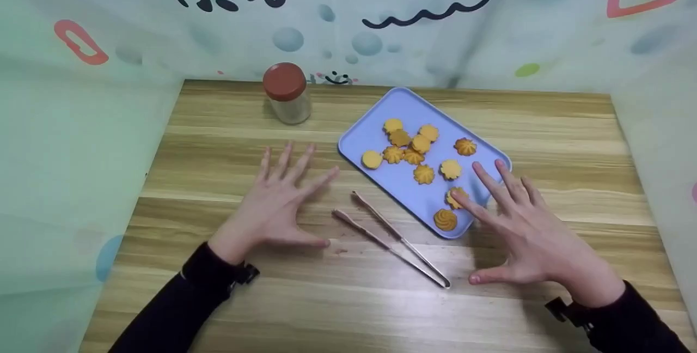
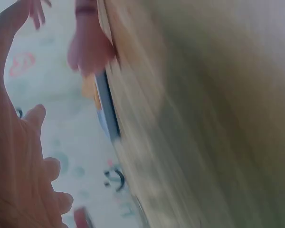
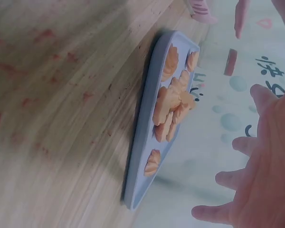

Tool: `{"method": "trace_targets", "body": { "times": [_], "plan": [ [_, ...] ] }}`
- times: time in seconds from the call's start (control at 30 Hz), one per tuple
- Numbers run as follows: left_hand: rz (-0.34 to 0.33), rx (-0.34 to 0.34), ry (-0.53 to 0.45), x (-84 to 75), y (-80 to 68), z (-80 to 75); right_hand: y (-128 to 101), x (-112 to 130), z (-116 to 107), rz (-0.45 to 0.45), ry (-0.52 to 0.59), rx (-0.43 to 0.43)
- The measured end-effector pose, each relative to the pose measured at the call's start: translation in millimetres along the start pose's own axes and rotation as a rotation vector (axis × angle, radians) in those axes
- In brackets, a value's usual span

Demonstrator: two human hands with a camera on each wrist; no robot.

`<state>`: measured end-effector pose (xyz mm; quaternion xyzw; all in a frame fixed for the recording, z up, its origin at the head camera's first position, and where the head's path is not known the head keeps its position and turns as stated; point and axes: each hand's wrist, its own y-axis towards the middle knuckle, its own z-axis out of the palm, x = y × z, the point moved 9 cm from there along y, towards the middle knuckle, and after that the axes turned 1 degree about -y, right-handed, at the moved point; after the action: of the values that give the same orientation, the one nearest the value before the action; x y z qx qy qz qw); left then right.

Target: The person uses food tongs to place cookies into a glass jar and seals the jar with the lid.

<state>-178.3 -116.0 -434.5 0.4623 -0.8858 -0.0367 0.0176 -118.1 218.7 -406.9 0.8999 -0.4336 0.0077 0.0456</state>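
Observation:
Both hands hover palm down over the wooden table (image 1: 348,304), fingers spread, holding nothing. My left hand (image 1: 283,195) is left of a pair of metal tongs (image 1: 389,236) that lie closed on the wood. My right hand (image 1: 517,222) is at the near right corner of a blue tray (image 1: 400,108), its fingertips over the tray's edge close to one cookie (image 1: 456,197). Several yellow flower-shaped cookies (image 1: 414,148) lie on the tray. In the right wrist view the tray (image 3: 147,142) and cookies (image 3: 173,107) appear edge-on beside my spread fingers (image 3: 256,190). The left wrist view is blurred, showing my left hand (image 2: 19,156).
A jar with a red lid (image 1: 286,93) stands at the back left of the table. Printed fabric walls (image 1: 381,20) close in the table on the left, back and right.

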Motion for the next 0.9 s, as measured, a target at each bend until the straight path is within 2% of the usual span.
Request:
{"method": "trace_targets", "body": {
  "times": [0.1,0.2,0.37,0.5,0.63,0.77,0.9],
  "plan": [
    [-0.111,0.019,-0.045,30.7,8.0,4.0,2.7,-0.3,1.6,0.012,0.011,0.004],
    [-0.283,0.016,-0.147,67.2,13.7,8.7,6.0,3.0,1.5,0.005,0.017,-0.002],
    [-0.572,-0.085,-0.43,120.0,28.6,19.1,8.5,8.0,-4.9,-0.018,0.026,-0.038],
    [-0.727,-0.156,-0.646,143.4,47.6,29.5,7.4,14.4,-9.2,-0.025,0.031,-0.04],
    [-0.815,-0.243,-0.871,157.6,63.2,36.3,9.9,22.2,-11.5,-0.035,0.027,-0.034],
    [-0.839,-0.325,-1.059,165.7,73.1,39.5,12.2,25.1,-12.4,-0.044,0.029,-0.039],
    [-0.827,-0.376,-1.199,166.7,78.7,36.5,12.8,25.2,-10.5,-0.042,0.032,-0.034]
  ]
}}
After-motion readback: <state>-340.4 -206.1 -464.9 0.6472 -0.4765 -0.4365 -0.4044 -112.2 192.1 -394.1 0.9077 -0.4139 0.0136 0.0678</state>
